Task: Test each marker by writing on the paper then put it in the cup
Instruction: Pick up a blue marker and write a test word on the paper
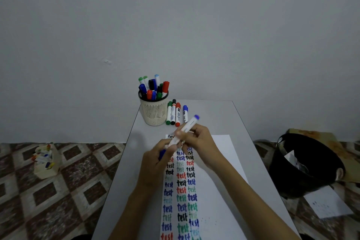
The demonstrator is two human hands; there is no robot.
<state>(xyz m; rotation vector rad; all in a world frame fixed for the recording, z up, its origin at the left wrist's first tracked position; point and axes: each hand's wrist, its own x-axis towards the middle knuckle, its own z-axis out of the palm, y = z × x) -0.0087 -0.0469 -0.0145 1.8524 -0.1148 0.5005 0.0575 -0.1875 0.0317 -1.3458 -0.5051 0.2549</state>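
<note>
A white marker (187, 126) with a blue end is gripped by my right hand (196, 140), tilted up to the right over the top of the paper (220, 171). My left hand (157, 163) pinches its blue cap (162, 154) at the marker's lower end. The paper carries three columns of the word "test" in black, red, blue and green. A beige mesh cup (153, 112) at the table's far left holds several markers. Beside it lie a green (168, 112), a black (173, 112), a red (177, 114) and a blue marker (185, 113).
The small grey table (229, 119) stands against a plain wall. On the patterned floor to the left sits a beige box of markers (45, 160). A black bin (303, 165) and a loose sheet (327, 202) lie on the floor to the right.
</note>
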